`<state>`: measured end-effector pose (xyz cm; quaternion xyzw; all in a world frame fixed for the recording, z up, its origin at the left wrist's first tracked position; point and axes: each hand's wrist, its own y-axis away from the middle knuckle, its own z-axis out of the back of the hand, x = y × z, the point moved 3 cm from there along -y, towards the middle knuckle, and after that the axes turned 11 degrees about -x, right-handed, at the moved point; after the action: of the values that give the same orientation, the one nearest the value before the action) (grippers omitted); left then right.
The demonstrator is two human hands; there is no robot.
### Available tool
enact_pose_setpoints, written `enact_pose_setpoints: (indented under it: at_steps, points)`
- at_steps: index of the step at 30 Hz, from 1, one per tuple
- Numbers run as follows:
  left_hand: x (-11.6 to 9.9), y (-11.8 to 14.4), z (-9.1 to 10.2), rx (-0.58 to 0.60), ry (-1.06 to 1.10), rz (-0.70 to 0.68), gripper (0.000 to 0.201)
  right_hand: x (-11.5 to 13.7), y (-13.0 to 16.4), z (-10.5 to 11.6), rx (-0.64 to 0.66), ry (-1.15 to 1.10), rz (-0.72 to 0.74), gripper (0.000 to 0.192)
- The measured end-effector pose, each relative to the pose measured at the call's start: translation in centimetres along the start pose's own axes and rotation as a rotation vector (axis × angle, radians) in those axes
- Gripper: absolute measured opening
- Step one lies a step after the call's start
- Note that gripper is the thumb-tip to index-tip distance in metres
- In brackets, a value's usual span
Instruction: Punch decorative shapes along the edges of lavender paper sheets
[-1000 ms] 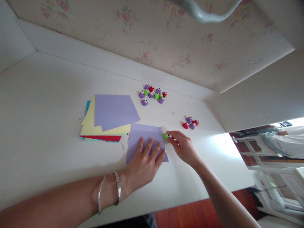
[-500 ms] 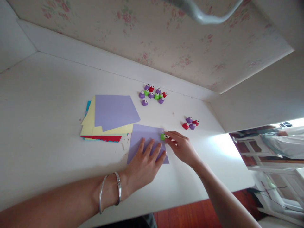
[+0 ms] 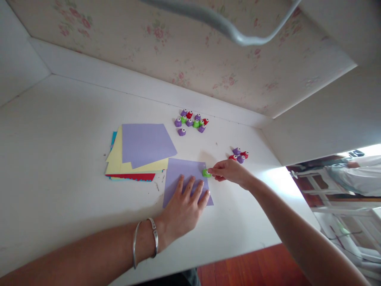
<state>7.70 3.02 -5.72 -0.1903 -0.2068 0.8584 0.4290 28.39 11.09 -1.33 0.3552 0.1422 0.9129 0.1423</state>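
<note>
Lilac paper, a single sheet (image 3: 184, 174), lies flat on the white table (image 3: 59, 131), and everything sits around it. The left hand (image 3: 184, 206) presses it down, fingers spread, palm covering its near edge. At the sheet's far right corner the right hand (image 3: 230, 171) pinches a small green punch (image 3: 206, 173) between its fingertips; the punch's underside is hidden. Just left of the sheet lies a stack of coloured papers (image 3: 139, 153), its lower sheets mostly covered. Beyond the sheet sits a cluster of little punches (image 3: 192, 121), and a smaller group (image 3: 239, 155) lies to its right, too small to make out shapes.
</note>
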Motion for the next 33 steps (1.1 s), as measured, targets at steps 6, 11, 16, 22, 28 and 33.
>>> enact_pose_setpoints:
  at_steps: [6, 11, 16, 22, 28, 33]
  points:
    - [0.1, -0.1, 0.0, 0.008, 0.001, -0.007, 0.044, 1.4, 0.1, 0.0, 0.053, 0.148, -0.002, 0.039]
    - [0.2, -0.1, 0.0, 0.017, 0.003, -0.017, 0.044, 2.1, 0.3, 0.0, 0.073, 0.305, -0.007, 0.040]
    - [0.1, 0.0, -0.2, 0.017, -0.026, -0.019, 0.045, 2.3, 0.0, -0.1, 0.075, 0.338, -0.011, 0.036]
    - [0.1, 0.0, -0.3, 0.024, -0.059, -0.019, 0.043, 1.9, -0.6, -0.2, 0.097, 0.328, 0.018, 0.036]
    - [0.2, 0.0, -0.4, 0.015, -0.055, -0.026, 0.042, 1.7, -0.4, -0.3, 0.103, 0.329, 0.048, 0.038]
    - [0.2, -0.1, -0.3, 0.010, -0.059, -0.024, 0.042, 1.2, -0.2, -0.4, 0.081, 0.267, 0.052, 0.038]
